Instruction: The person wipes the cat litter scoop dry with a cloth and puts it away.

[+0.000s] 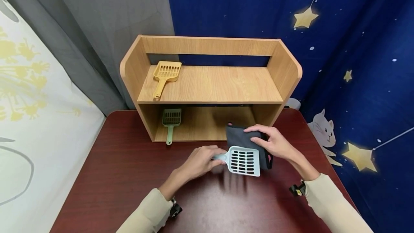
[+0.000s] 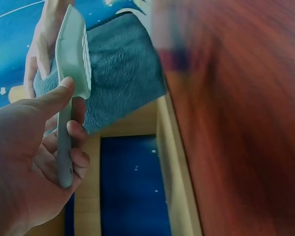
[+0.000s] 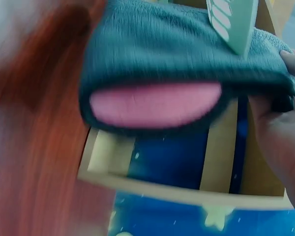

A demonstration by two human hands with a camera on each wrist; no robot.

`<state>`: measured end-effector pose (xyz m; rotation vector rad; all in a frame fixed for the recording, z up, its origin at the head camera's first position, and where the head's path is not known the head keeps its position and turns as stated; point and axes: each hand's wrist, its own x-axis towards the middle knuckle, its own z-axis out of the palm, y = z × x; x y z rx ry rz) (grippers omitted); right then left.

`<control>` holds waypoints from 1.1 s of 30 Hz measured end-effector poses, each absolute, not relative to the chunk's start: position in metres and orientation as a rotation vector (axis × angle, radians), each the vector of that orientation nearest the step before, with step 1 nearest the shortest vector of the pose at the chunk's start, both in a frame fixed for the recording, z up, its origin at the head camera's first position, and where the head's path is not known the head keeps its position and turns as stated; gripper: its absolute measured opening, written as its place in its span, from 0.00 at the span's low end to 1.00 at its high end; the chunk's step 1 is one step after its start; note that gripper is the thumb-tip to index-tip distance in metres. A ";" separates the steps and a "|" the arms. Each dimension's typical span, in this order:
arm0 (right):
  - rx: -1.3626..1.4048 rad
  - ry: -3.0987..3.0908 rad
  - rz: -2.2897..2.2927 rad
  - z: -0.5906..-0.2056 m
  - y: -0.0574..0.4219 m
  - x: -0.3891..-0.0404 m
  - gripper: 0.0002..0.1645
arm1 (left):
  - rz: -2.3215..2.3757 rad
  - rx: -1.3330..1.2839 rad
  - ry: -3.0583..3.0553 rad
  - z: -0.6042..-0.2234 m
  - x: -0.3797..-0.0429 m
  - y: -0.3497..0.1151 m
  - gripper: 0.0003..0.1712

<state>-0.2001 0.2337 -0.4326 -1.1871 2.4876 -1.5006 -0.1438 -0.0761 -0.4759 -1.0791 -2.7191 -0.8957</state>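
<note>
My left hand (image 1: 202, 160) grips the handle of a pale blue litter scoop (image 1: 244, 160), its slotted pan pointing right. In the left wrist view the thumb lies along the handle of the scoop (image 2: 73, 54) and the fingers curl round it. Just behind the pan, my right hand (image 1: 273, 141) holds a dark grey folded cloth (image 1: 239, 136) by its right side. In the right wrist view the cloth (image 3: 152, 59) has a black edge and shows pink inside. The scoop overlaps the cloth; whether they touch I cannot tell.
A two-level wooden shelf (image 1: 210, 82) stands at the back of the dark red table (image 1: 129, 175). On its upper board lies a yellow litter scoop (image 1: 166, 73), and on the lower one a green scoop (image 1: 171, 119). Curtains (image 1: 226, 6) hang behind.
</note>
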 end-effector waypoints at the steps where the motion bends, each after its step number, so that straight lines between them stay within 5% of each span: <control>1: -1.200 2.477 -1.489 -0.431 0.229 -0.201 0.22 | -0.903 -1.077 -2.715 -0.473 -0.145 -0.075 0.17; 11: -1.309 2.425 -1.491 -0.418 0.194 -0.211 0.22 | -0.881 -1.076 -2.669 -0.462 -0.152 -0.066 0.17; 24: -1.174 2.460 -1.430 -0.429 0.237 -0.206 0.20 | -0.943 -1.004 -2.716 -0.472 -0.153 -0.096 0.16; 33: -1.259 2.423 -1.482 -0.429 0.211 -0.209 0.20 | -0.941 -1.063 -2.681 -0.468 -0.153 -0.076 0.17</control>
